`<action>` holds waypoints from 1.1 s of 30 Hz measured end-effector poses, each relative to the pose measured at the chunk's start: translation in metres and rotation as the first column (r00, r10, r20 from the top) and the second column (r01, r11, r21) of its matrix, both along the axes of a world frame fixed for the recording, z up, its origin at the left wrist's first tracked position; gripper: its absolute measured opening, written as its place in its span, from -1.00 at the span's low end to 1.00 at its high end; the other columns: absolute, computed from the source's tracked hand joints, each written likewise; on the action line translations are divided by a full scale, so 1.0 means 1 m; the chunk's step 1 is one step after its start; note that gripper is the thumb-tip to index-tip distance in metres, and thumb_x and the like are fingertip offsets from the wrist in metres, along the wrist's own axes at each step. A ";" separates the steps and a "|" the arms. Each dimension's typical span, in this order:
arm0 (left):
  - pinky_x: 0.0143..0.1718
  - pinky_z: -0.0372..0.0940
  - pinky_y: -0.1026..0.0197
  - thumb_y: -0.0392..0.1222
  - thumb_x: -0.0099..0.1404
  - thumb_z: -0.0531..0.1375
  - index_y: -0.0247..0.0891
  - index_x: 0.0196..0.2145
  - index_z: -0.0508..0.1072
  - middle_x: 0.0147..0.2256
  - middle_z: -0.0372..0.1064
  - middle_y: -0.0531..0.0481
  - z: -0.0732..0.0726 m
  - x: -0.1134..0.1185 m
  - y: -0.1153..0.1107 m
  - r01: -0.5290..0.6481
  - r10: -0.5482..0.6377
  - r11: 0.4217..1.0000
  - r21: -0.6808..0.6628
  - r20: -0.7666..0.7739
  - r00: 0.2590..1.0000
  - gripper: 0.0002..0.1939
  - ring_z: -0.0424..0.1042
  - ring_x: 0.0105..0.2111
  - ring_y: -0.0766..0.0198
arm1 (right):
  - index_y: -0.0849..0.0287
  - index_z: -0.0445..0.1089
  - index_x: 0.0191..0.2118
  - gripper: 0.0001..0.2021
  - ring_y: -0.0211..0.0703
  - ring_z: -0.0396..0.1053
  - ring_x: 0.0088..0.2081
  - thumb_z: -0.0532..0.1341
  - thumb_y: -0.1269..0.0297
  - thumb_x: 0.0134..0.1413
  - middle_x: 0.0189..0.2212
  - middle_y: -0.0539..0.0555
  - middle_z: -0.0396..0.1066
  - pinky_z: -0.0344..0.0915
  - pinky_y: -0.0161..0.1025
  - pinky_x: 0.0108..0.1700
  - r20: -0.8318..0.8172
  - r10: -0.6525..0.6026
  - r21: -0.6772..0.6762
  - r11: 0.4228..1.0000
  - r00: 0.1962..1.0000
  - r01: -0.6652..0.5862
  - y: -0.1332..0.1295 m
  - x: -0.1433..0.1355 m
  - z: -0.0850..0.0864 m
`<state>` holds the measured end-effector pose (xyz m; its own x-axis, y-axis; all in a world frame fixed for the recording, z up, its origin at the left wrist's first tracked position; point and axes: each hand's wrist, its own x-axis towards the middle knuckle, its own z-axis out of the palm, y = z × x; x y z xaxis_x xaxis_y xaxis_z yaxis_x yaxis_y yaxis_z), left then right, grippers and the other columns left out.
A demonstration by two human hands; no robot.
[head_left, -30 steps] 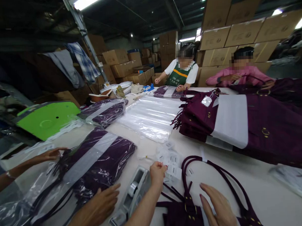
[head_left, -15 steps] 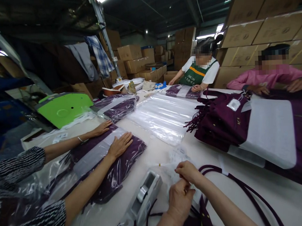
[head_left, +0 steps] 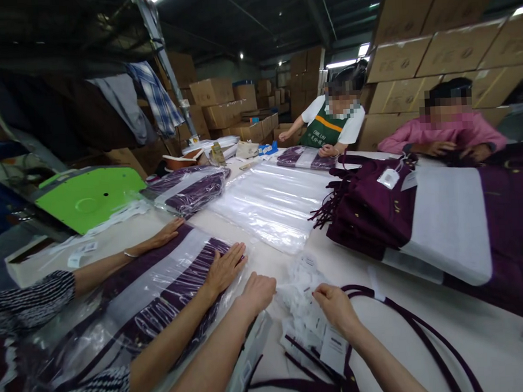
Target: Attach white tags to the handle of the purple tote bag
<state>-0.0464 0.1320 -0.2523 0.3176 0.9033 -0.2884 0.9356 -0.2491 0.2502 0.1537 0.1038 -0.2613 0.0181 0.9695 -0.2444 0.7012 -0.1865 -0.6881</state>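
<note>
Tags [head_left: 307, 309] (print too small to read) under right hand [head_left: 336, 308], fingers curled on them; left hand [head_left: 257, 291] fisted beside.

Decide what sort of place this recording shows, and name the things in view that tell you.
Most likely a warehouse packing area: stacked cardboard cartons line the walls, purple bags lie piled on a long table, and a co-worker presses one sealed in a clear plastic sleeve flat.

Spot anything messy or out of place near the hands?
Mostly tidy. The white tags lie in a loose heap between the left hand and right hand, some overlapping the purple bag straps.
</note>
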 end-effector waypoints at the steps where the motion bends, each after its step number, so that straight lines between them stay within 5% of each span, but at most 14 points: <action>1: -0.13 0.10 0.03 -0.28 0.15 0.10 -0.29 -0.45 0.37 -0.39 0.42 -0.19 -0.001 -0.004 0.001 -0.004 0.004 1.000 0.000 0.009 1.000 -0.92 0.40 -0.26 0.02 | 0.14 0.18 -0.66 -0.78 -0.21 0.21 -0.53 0.01 0.35 -0.06 -0.68 -0.03 0.22 0.04 -0.30 -0.44 0.010 -0.029 0.009 1.000 1.000 0.029 -0.001 0.005 -0.002; 6: -0.04 0.05 0.04 -0.29 0.16 0.11 -0.18 -0.33 0.39 -0.25 0.42 -0.09 0.002 -0.055 0.015 -0.024 0.012 0.991 0.129 0.088 0.996 -0.89 0.33 -0.10 0.03 | 0.10 0.07 -0.68 -0.76 -0.18 0.22 -0.55 -0.02 0.20 -0.09 -0.70 -0.03 0.19 0.07 -0.28 -0.45 -0.018 -0.079 0.087 0.993 0.997 0.081 -0.011 0.044 -0.012; 10: 0.15 -0.35 -0.04 -0.36 0.24 -0.03 0.08 0.00 0.20 0.17 0.03 0.00 -0.016 -0.100 0.033 0.056 -0.088 0.942 0.332 0.083 0.993 -0.57 -0.10 0.20 0.16 | 0.09 0.02 -0.68 -0.74 -0.15 0.22 -0.56 -0.07 0.11 -0.10 -0.69 -0.01 0.22 0.06 -0.26 -0.46 0.017 -0.104 0.123 0.987 0.994 0.101 -0.022 0.070 -0.021; 13: 0.16 -0.50 -0.02 -0.37 0.26 -0.06 0.12 0.05 0.13 0.22 -0.14 0.06 -0.033 -0.111 0.041 0.107 -0.121 0.936 0.335 0.021 0.992 -0.53 -0.24 0.23 0.23 | 0.10 0.04 -0.66 -0.75 -0.15 0.23 -0.54 -0.08 0.11 -0.09 -0.67 0.00 0.23 0.06 -0.26 -0.44 0.010 -0.102 0.110 0.989 0.995 0.100 -0.028 0.060 -0.013; 16: 0.15 -0.55 -0.07 -0.34 0.28 -0.08 0.09 0.05 0.15 0.22 -0.13 0.05 -0.036 -0.113 0.042 0.123 -0.111 0.948 0.295 -0.057 0.992 -0.56 -0.27 0.23 0.21 | 0.11 0.09 -0.65 -0.77 -0.17 0.22 -0.51 -0.06 0.15 -0.11 -0.65 0.00 0.23 0.06 -0.27 -0.42 -0.074 -0.049 0.109 0.992 0.996 0.057 -0.033 0.026 0.002; 19: 0.16 -0.46 -0.07 -0.29 0.31 -0.10 0.04 0.07 0.14 0.21 -0.11 0.02 -0.021 -0.107 0.038 0.123 -0.090 0.964 0.236 -0.146 0.985 -0.59 -0.23 0.22 0.18 | 0.13 0.11 -0.66 -0.78 -0.21 0.15 -0.53 -0.03 0.16 -0.15 -0.68 -0.03 0.15 0.04 -0.29 -0.45 -0.220 0.023 0.072 0.997 0.975 -0.007 -0.038 0.003 0.010; 22: 0.15 -0.19 0.03 -0.30 0.30 -0.10 -0.05 0.06 0.19 0.15 0.06 -0.06 -0.001 -0.084 0.027 0.037 -0.005 0.989 0.146 -0.213 0.977 -0.60 -0.02 0.17 0.17 | 0.14 0.12 -0.66 -0.76 -0.26 0.07 -0.57 0.00 0.12 -0.17 -0.69 -0.07 0.05 0.02 -0.31 -0.49 -0.352 0.080 0.051 0.996 0.932 -0.066 -0.048 0.014 0.007; 26: -0.07 0.16 0.09 -0.20 0.25 0.04 -0.24 -0.14 0.36 -0.15 0.38 -0.13 0.005 -0.028 0.009 -0.044 0.052 0.998 0.039 -0.229 0.972 -0.76 0.32 -0.09 0.15 | 0.13 0.07 -0.68 -0.68 -0.26 0.01 -0.57 0.05 -0.01 -0.22 -0.69 -0.08 -0.02 0.02 -0.30 -0.49 -0.338 -0.113 0.047 0.989 0.934 0.137 -0.061 0.054 0.001; 30: -0.13 0.19 0.04 -0.21 0.26 0.02 -0.34 -0.26 0.39 -0.26 0.41 -0.12 0.007 0.008 0.000 -0.027 0.025 1.000 -0.005 -0.246 0.969 -0.79 0.37 -0.22 0.18 | 0.13 0.09 -0.66 -0.65 -0.29 -0.06 -0.58 0.07 -0.06 -0.20 -0.68 -0.09 -0.06 0.00 -0.30 -0.52 -0.356 -0.155 -0.038 0.988 0.921 0.152 -0.081 0.071 0.010; 33: -0.03 0.05 -0.10 -0.30 0.19 0.06 -0.39 -0.18 0.36 -0.18 0.35 -0.28 0.021 0.014 -0.006 -0.015 0.028 0.998 0.054 -0.265 0.964 -0.76 0.28 -0.09 0.00 | 0.14 0.11 -0.66 -0.63 -0.28 -0.05 -0.57 0.06 -0.09 -0.21 -0.68 -0.09 -0.06 0.01 -0.31 -0.51 -0.322 -0.161 -0.071 0.987 0.933 0.146 -0.105 0.079 0.020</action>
